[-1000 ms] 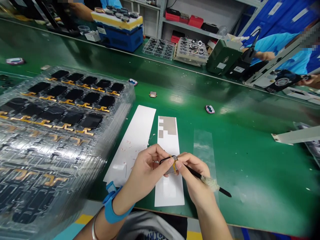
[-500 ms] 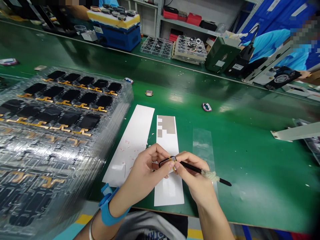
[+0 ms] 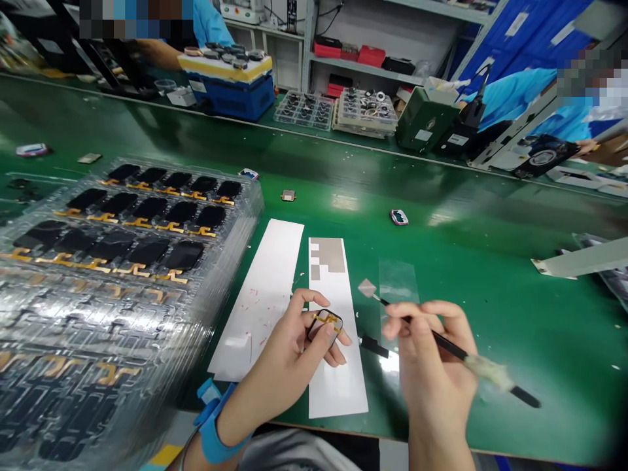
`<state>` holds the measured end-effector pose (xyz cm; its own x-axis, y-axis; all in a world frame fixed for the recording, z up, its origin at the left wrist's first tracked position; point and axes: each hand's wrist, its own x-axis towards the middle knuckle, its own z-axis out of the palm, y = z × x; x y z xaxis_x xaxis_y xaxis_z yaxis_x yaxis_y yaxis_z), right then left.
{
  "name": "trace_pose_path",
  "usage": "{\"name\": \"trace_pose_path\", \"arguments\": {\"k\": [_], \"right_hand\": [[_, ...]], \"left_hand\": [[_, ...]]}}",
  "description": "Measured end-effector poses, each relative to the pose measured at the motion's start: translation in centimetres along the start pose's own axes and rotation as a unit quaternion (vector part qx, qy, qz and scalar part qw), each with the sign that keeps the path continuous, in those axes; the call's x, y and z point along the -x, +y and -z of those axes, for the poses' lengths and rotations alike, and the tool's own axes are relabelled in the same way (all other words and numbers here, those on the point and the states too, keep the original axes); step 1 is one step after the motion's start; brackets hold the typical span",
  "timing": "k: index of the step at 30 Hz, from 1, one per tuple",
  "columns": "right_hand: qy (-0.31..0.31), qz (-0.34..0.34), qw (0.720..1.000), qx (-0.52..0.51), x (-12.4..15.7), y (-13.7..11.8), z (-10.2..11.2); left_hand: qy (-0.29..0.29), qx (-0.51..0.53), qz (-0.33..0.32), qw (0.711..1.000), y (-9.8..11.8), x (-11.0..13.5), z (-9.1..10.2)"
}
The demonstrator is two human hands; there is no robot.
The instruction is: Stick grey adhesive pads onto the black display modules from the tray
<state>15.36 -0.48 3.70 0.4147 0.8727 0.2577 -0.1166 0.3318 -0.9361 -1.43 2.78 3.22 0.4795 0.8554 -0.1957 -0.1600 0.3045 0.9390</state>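
Note:
My left hand pinches a small black screen part with a gold flex cable above a white backing strip. My right hand grips black tweezers wrapped in tape near the back end. A small grey square film hangs on the tweezers' tip, over a clear plastic strip. A small black piece lies on the table between my hands.
A tall stack of clear trays with several black screen parts fills the left. A second white strip lies beside it. Small parts sit on the green table. Other workers, boxes and trays line the far side.
My right hand has pulled away to the right from the screen part, lifting a grey square film on the tweezers. My left hand keeps the part, now held flatter.

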Motion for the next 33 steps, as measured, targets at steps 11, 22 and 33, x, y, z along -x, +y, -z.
{"name": "trace_pose_path", "arguments": {"k": [11,22,33], "right_hand": [[-0.024,-0.037,0.994,-0.100,0.3,0.3,-0.9],[0.034,0.026,0.999,0.005,0.7,0.9,-1.3],[0.150,0.032,0.986,0.059,2.8,2.3,-4.3]], "left_hand": [[0.059,0.048,-0.058,0.995,-1.3,0.2,-1.1],[0.064,0.017,-0.032,0.997,-1.7,0.9,-1.2],[0.032,0.129,-0.071,0.989,-2.4,0.0,-1.3]]}}
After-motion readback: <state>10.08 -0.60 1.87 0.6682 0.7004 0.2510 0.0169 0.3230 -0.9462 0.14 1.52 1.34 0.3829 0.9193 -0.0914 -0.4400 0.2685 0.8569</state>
